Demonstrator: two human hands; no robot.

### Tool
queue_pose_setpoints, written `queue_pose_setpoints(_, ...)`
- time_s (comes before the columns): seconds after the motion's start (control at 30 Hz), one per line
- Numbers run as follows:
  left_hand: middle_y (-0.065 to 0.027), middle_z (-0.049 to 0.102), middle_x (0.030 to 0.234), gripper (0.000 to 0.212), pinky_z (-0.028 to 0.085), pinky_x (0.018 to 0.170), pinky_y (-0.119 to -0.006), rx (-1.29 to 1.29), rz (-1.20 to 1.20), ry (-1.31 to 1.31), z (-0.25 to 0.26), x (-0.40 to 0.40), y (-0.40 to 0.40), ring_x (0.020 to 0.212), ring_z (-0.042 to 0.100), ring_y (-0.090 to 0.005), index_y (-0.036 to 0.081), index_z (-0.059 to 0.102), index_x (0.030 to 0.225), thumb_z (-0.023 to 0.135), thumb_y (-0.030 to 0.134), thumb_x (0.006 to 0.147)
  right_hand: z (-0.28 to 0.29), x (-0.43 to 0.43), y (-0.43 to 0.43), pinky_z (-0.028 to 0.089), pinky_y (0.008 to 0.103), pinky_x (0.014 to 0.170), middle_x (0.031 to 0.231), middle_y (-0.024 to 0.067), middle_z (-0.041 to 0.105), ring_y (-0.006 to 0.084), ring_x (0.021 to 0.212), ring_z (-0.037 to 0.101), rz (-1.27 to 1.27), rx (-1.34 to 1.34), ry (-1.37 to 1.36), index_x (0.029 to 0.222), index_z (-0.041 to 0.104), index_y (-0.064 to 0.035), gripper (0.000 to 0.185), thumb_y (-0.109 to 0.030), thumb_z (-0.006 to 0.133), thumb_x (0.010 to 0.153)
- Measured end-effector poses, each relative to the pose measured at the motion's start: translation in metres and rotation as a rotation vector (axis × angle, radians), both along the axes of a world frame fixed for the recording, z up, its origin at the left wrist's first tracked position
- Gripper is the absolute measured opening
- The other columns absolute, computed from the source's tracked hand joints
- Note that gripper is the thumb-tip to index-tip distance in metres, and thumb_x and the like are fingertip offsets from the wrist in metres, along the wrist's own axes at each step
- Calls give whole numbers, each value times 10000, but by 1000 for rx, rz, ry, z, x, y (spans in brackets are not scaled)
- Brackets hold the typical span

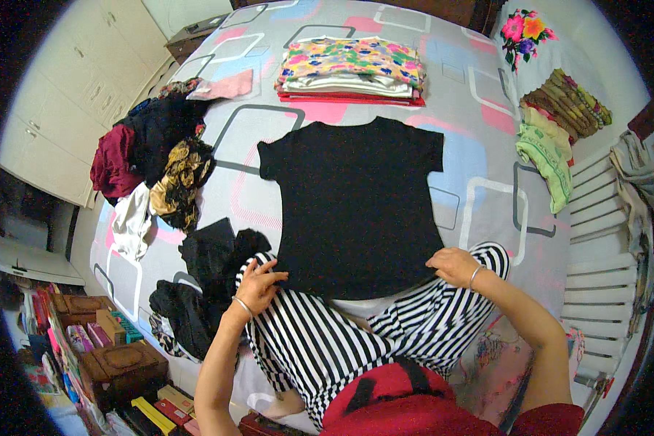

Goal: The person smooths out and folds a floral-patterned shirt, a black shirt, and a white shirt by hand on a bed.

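Observation:
A black short-sleeved T-shirt (357, 201) lies spread flat on the bed, its neckline away from me and its hem by my knees. My left hand (260, 286) is at the hem's left corner, its fingers spread and some fingertips on the cloth. At the right corner, my right hand (452, 267) pinches the hem between thumb and fingers. Beyond the neckline stands a stack of folded clothes (351, 68), a flowered piece on top and red cloth at the bottom. Black-and-white striped trousers (332, 332) cover my legs, partly under the shirt's hem.
Loose clothes (161, 147) lie heaped on the left of the bed, with crumpled black garments (207, 261) nearer me. Green cloth (547, 158) and a brown patterned textile (569, 103) rest on the right, above a white radiator (597, 218). Boxes and a brown case (122, 365) stand lower left.

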State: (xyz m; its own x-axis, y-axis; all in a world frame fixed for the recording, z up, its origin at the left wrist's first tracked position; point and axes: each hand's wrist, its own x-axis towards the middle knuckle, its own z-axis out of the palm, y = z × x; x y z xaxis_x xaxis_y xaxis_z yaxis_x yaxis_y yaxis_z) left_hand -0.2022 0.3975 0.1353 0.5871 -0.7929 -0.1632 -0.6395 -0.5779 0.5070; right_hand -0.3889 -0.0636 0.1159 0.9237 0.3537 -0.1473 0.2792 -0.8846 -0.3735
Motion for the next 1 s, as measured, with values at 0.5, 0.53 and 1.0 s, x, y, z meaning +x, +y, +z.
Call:
queue_pose_setpoints(0.5,55,469,612,214,277,414,-222,-840,868,674,-78,281,-150,460,378,-65,104,569,753,613,263,891,-14,286,-137,483,344,776,882,145,672,263,853,631,-718,302,8,901,654,-35,251,-235,689,753)
queue_pose_setpoints(0.53,52,469,614,222,275,414,-224,-850,904,663,-92,296,-161,462,377,-63,97,578,761,620,276,886,-25,300,-140,483,344,776,882,145,672,263,853,631,-713,305,9,901,654,-35,251,-235,689,753)
queue_pose_setpoints(1.0,-104,529,571,434,400,566,-329,-486,1007,57,-150,321,-194,564,470,-162,-77,595,741,658,343,831,-89,333,-120,478,462,778,964,201,654,396,906,614,-1142,108,-137,1074,596,-86,437,-457,562,846)
